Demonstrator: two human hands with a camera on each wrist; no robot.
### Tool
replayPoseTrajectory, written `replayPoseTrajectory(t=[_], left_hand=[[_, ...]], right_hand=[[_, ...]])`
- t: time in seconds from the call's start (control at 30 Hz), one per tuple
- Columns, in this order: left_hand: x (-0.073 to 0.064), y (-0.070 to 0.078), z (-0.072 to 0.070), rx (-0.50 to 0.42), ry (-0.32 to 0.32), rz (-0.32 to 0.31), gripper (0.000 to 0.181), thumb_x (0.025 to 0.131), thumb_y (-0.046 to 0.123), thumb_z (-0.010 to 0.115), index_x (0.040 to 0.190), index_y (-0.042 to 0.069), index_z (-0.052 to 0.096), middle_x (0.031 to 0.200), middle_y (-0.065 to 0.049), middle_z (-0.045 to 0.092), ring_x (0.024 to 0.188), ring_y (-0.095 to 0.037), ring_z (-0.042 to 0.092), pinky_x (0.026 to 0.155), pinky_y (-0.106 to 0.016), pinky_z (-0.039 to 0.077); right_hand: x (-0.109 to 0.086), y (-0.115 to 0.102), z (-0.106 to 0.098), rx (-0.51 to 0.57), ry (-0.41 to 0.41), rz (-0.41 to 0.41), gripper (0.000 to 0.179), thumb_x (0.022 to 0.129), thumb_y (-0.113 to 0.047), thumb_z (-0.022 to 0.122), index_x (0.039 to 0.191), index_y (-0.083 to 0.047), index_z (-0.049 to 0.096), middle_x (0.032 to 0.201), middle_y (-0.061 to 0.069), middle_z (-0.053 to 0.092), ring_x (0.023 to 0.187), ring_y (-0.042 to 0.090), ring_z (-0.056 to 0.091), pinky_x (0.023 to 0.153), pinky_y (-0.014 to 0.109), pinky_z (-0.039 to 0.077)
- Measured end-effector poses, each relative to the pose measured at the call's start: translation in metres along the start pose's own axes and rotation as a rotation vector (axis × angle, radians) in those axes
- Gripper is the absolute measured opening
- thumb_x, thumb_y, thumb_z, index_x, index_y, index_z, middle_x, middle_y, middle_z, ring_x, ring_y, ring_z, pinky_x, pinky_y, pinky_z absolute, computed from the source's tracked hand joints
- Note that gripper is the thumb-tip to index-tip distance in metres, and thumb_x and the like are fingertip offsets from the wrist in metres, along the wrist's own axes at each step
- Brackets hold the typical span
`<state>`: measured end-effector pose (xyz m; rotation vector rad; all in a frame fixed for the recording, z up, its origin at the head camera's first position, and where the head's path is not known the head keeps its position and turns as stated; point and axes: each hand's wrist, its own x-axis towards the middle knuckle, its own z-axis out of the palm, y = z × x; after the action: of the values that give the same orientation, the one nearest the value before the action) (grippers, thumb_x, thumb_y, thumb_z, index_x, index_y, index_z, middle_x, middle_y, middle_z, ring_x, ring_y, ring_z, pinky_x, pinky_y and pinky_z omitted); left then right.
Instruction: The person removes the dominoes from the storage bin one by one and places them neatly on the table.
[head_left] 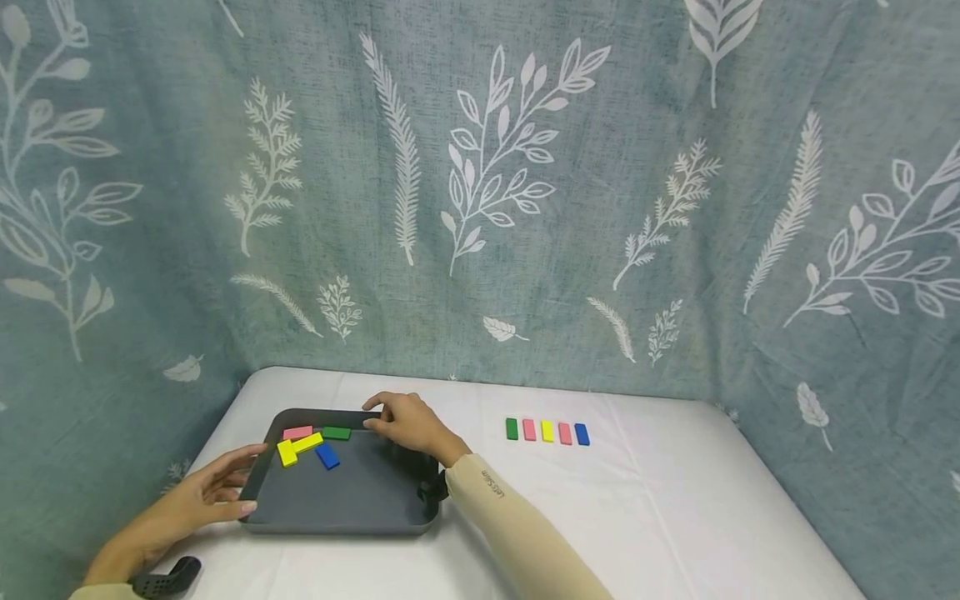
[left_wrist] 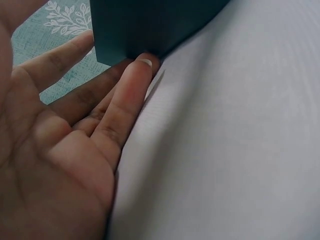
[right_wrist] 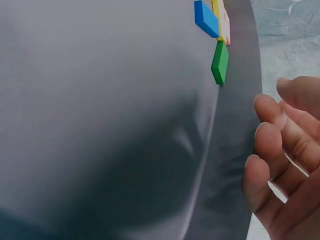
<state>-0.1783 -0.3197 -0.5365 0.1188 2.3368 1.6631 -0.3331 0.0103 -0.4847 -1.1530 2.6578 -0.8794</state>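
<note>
A dark grey tray (head_left: 360, 500) stands on the white table at the left. Loose blocks lie in its back left part: a pink block (head_left: 297, 432), two yellow blocks touching each other (head_left: 307, 442), a green block (head_left: 337, 433) and a blue block (head_left: 327, 456). My left hand (head_left: 197, 500) is at the tray's left wall, fingers extended; in the left wrist view its fingertips (left_wrist: 142, 70) meet the tray's lower edge. At the back rim is my right hand (head_left: 411, 423), its fingers loosely bent, with the fingertips (right_wrist: 265, 135) right at the wall in the right wrist view.
To the right of the tray, a row of blocks lies spaced apart on the white tablecloth (head_left: 637, 517): green (head_left: 512, 429), pink (head_left: 529, 430), yellow (head_left: 547, 432), another pink (head_left: 565, 433) and blue (head_left: 582, 434). A leaf-patterned teal curtain (head_left: 420, 333) stands behind the table.
</note>
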Motion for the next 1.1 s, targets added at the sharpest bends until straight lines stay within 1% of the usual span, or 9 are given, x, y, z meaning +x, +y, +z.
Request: replayPoseTrajectory(t=[0.13,0.23,0.37,0.43,0.6,0.7,0.83,0.93,1.1], left_hand=[[-0.002,-0.002,-0.002,0.012,0.001,0.005,0.082,0.098,0.025,0.071,0.164,0.017,0.022,0.162,-0.020,0.025,0.137,-0.042,0.031,0.097,-0.049,0.045],[-0.003,-0.003,-0.003,0.015,0.001,0.009,0.080,0.099,0.025,0.070,0.164,0.019,0.023,0.162,-0.019,0.025,0.137,-0.042,0.031,0.097,-0.049,0.045],[-0.003,-0.003,-0.003,0.015,-0.001,0.023,0.079,0.100,0.024,0.069,0.163,0.019,0.023,0.161,-0.020,0.026,0.137,-0.043,0.031,0.097,-0.050,0.044],[-0.003,-0.003,-0.003,0.013,0.000,0.023,0.078,0.099,0.024,0.069,0.163,0.019,0.024,0.160,-0.019,0.027,0.136,-0.042,0.032,0.096,-0.049,0.045],[-0.001,-0.003,-0.002,0.006,0.010,0.013,0.079,0.099,0.025,0.071,0.163,0.019,0.025,0.160,-0.018,0.028,0.135,-0.040,0.034,0.095,-0.046,0.045],[-0.001,-0.003,-0.002,0.002,0.011,0.011,0.080,0.098,0.025,0.071,0.163,0.019,0.025,0.160,-0.018,0.028,0.136,-0.040,0.034,0.096,-0.046,0.045],[0.001,0.000,-0.001,0.002,0.008,0.027,0.080,0.098,0.024,0.072,0.163,0.018,0.025,0.160,-0.019,0.030,0.135,-0.040,0.036,0.096,-0.047,0.045],[0.001,0.001,0.000,0.000,0.021,0.032,0.082,0.096,0.024,0.074,0.163,0.017,0.026,0.160,-0.020,0.032,0.134,-0.039,0.038,0.096,-0.047,0.046],[0.000,0.001,0.001,-0.015,0.047,0.009,0.086,0.094,0.024,0.077,0.163,0.016,0.027,0.159,-0.020,0.034,0.132,-0.038,0.040,0.095,-0.046,0.046]], right_hand=[[0.006,-0.003,0.007,0.002,-0.022,0.007,0.031,0.103,-0.027,0.066,0.130,-0.012,0.068,0.075,0.001,0.070,0.054,0.007,0.059,0.056,0.021,0.046],[0.008,-0.003,0.012,0.024,-0.054,0.021,0.032,0.102,-0.025,0.067,0.130,-0.011,0.067,0.077,0.004,0.072,0.056,0.011,0.062,0.056,0.021,0.046],[0.011,-0.001,0.019,0.057,-0.088,0.049,0.032,0.101,-0.023,0.069,0.130,-0.010,0.068,0.075,0.002,0.070,0.061,0.015,0.065,0.056,0.022,0.046],[0.012,0.000,0.021,0.055,-0.107,0.061,0.033,0.100,-0.022,0.070,0.131,-0.010,0.068,0.074,-0.001,0.069,0.061,0.014,0.065,0.054,0.022,0.047],[0.014,0.001,0.024,0.033,-0.154,0.072,0.036,0.099,-0.024,0.071,0.133,-0.013,0.068,0.072,-0.007,0.066,0.059,0.008,0.061,0.055,0.022,0.048],[0.017,-0.001,0.025,0.029,-0.183,0.074,0.038,0.099,-0.025,0.072,0.135,-0.014,0.068,0.074,-0.007,0.068,0.060,0.007,0.062,0.056,0.022,0.049],[0.021,-0.005,0.026,0.004,-0.207,0.090,0.040,0.098,-0.026,0.074,0.136,-0.015,0.067,0.074,-0.009,0.069,0.061,0.007,0.064,0.056,0.022,0.049],[0.023,-0.006,0.029,-0.014,-0.194,0.107,0.034,0.096,-0.026,0.075,0.129,-0.014,0.070,0.073,-0.010,0.068,0.060,0.006,0.063,0.056,0.021,0.048],[0.021,-0.007,0.032,-0.015,-0.173,0.105,0.015,0.093,-0.024,0.079,0.105,-0.015,0.074,0.072,-0.010,0.066,0.059,0.005,0.061,0.055,0.020,0.048]])
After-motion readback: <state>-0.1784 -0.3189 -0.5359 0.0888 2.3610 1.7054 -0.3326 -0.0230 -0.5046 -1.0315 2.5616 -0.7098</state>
